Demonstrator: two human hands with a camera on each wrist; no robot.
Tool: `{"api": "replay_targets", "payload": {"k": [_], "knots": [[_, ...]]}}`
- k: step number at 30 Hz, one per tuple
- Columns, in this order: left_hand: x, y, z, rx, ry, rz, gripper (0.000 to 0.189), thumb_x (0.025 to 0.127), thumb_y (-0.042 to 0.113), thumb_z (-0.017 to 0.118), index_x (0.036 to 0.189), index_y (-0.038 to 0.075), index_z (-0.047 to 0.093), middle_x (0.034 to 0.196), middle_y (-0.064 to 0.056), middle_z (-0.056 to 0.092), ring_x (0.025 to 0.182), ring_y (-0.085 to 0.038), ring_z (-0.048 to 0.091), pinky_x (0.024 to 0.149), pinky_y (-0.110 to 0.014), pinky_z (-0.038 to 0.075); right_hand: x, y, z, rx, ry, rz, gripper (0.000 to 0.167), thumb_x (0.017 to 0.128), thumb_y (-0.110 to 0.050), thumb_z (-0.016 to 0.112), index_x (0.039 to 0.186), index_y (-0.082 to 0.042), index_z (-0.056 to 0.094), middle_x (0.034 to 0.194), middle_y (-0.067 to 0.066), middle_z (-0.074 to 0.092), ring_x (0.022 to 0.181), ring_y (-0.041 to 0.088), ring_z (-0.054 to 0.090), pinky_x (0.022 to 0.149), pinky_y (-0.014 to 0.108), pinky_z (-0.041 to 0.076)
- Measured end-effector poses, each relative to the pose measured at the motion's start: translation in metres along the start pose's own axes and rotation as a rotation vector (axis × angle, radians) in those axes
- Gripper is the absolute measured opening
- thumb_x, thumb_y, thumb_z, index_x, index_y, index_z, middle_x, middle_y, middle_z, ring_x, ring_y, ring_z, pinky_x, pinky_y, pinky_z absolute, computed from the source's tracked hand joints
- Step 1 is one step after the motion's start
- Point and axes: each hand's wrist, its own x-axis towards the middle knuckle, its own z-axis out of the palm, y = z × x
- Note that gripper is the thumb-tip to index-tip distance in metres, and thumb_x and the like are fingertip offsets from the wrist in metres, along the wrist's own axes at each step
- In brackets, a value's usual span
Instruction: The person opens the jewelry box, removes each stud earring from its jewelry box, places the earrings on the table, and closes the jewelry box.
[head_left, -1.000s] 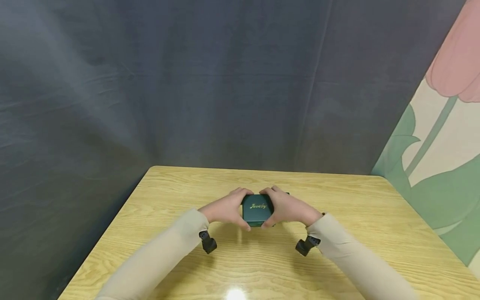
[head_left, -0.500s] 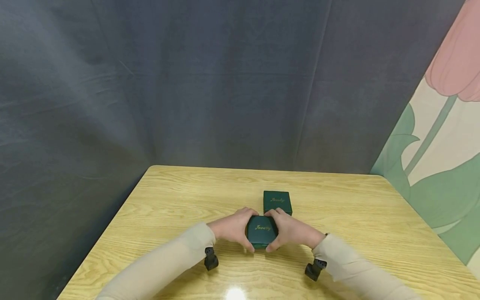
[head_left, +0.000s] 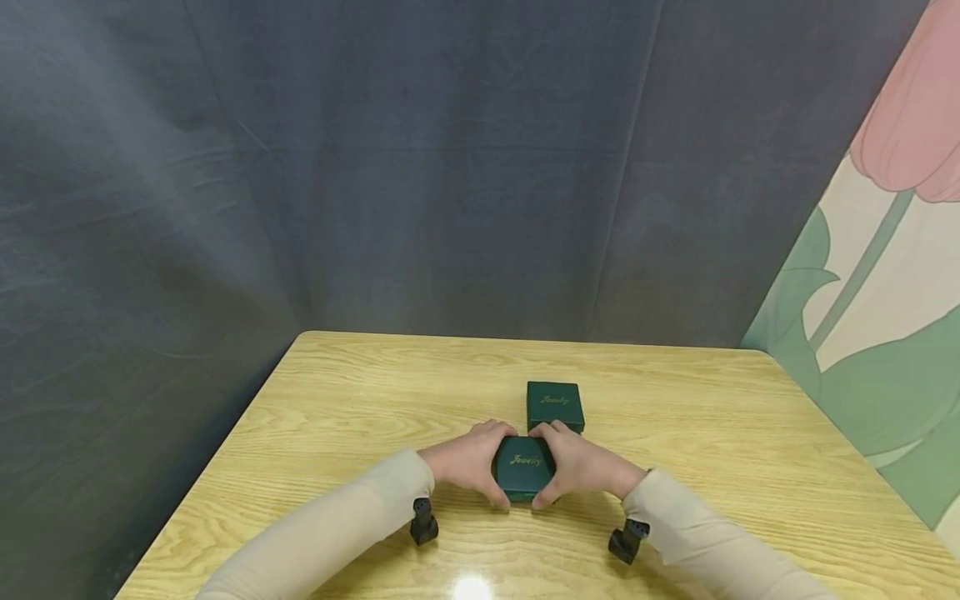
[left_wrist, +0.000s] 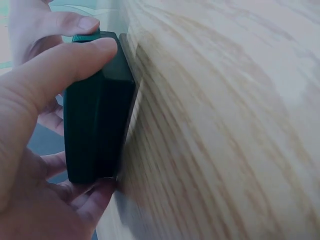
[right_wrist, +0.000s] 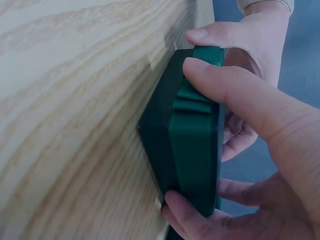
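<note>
A dark green jewelry box [head_left: 524, 468] with gold "Jewelry" lettering on its lid is held between both hands at the middle of the table. My left hand [head_left: 470, 458] grips its left side, thumb on the near edge and fingers at the far edge. On the other side my right hand [head_left: 583, 463] grips it in the same way. A satin-like green band shows along the side of the box [right_wrist: 192, 150] in the right wrist view. Just behind stands a second green jewelry box [head_left: 554, 403], its near edge partly covered by the right hand.
The wooden table [head_left: 360, 383] extends around the boxes, with a bright glare spot near its front. A dark blue-grey curtain [head_left: 450, 183] hangs behind and to the left. A floral panel [head_left: 877, 300] borders the right side. Each wrist carries a small black camera.
Both hands have brought the gripped jewelry box nearer to the person, uncovering the second box behind. Over the last half second it has shifted only slightly nearer.
</note>
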Motion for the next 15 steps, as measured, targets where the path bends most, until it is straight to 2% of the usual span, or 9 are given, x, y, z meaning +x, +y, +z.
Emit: {"api": "replay_targets", "payload": {"k": [6,10,15], "knots": [[-0.006,-0.007,0.002,0.016,-0.001,-0.069,0.116,0.062,0.053,0.087,0.151,0.015,0.023,0.142,-0.006,0.036,0.126,-0.021,0.036,0.105,-0.039,0.037,0.000,0.000,0.000,-0.017,0.000,0.006,0.095,0.060,-0.036,0.093,0.135,-0.002,0.045,0.121,0.013,0.048,0.103,0.024,0.052,0.090,0.047,0.046],[-0.008,-0.010,0.005,0.004,0.037,-0.112,0.107,0.062,0.048,0.089,0.146,0.013,0.032,0.129,-0.004,0.040,0.114,-0.020,0.038,0.100,-0.038,0.035,-0.001,0.000,0.000,-0.012,0.000,0.011,0.095,0.060,-0.036,0.093,0.135,-0.003,0.045,0.123,0.014,0.048,0.105,0.025,0.052,0.091,0.047,0.046],[-0.009,-0.011,0.009,-0.076,0.072,-0.143,0.093,0.062,0.043,0.090,0.137,0.011,0.043,0.117,-0.001,0.042,0.102,-0.017,0.037,0.088,-0.033,0.034,-0.001,0.000,-0.001,-0.006,-0.002,0.008,0.095,0.059,-0.036,0.093,0.135,-0.002,0.046,0.121,0.013,0.048,0.103,0.025,0.052,0.089,0.046,0.046]]}}
